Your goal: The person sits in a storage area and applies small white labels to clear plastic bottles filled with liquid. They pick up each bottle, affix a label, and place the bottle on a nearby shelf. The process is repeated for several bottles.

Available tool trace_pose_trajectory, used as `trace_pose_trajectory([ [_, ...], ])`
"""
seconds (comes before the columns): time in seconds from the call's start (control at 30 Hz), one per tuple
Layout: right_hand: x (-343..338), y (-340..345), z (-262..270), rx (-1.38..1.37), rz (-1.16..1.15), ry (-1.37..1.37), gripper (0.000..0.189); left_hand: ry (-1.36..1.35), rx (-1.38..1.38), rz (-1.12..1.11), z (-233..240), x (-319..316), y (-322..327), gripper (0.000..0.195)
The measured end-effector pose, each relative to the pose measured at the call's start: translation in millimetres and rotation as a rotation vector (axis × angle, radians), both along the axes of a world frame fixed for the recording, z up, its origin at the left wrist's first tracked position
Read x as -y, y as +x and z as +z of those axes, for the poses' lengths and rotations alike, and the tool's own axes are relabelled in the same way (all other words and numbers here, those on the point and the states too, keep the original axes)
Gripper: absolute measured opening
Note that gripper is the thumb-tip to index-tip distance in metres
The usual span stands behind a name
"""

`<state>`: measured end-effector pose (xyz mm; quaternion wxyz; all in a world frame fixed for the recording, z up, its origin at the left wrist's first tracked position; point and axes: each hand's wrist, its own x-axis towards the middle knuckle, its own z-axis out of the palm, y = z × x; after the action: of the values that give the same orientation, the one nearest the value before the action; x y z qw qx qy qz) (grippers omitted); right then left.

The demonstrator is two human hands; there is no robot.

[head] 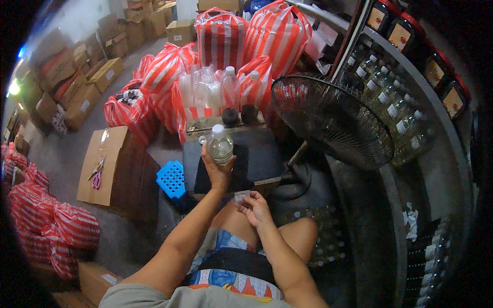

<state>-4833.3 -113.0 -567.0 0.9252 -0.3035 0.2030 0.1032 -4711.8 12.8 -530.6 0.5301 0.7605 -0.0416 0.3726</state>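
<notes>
My left hand [218, 169] grips a clear plastic bottle [221, 149] with a white cap, holding it upright over a dark flat surface [258, 154]. Nearer my lap, my right hand [255, 208] pinches a small pale label or piece of film [242, 196] between thumb and fingers. A small white cap [202, 139] lies just left of the bottle. Behind it stand two dark round objects [230, 115], a group of clear plastic cups or bottles [200, 86] and capped bottles [254, 86].
A black pedestal fan [331, 119] stands at the right, near shelved bottles [393, 111]. Scissors [97, 177] lie on a cardboard box [111, 150] at the left, beside a blue perforated plastic stool or basket [171, 179]. Red-and-white striped bags [169, 69] surround the far side.
</notes>
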Motion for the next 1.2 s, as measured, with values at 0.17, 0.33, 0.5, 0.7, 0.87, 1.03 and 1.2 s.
trace_pose_trajectory([
  [0.17,10.2,-5.3,-18.4,-0.002,-0.032,0.028,0.009,0.032,-0.054,-0.009,-0.5,13.7,0.3,0.103],
  [0.33,9.1,-6.6,-15.8,0.013,-0.026,0.070,0.006,0.033,-0.133,-0.039,3.9,3.0,-6.4,0.105],
  [0.5,6.1,-10.2,-11.3,-0.039,-0.041,-0.025,0.008,-0.047,-0.138,-0.067,8.4,-8.3,-5.9,0.101],
  [0.7,5.7,-19.9,0.4,-0.019,-0.060,-0.092,0.013,0.099,-0.183,-0.091,3.5,-13.9,-9.5,0.104],
  [0.87,1.8,-19.2,18.7,-0.060,-0.041,-0.232,0.014,0.023,-0.145,-0.134,-4.6,-19.1,-11.9,0.106],
  [1.03,6.5,-20.8,28.8,-0.029,-0.001,-0.235,0.012,0.061,-0.189,-0.133,-8.7,-26.2,-16.5,0.107],
  [1.2,15.8,-25.9,38.1,0.026,-0.076,-0.244,0.012,0.152,-0.228,-0.108,-12.9,-37.3,-18.1,0.102],
])
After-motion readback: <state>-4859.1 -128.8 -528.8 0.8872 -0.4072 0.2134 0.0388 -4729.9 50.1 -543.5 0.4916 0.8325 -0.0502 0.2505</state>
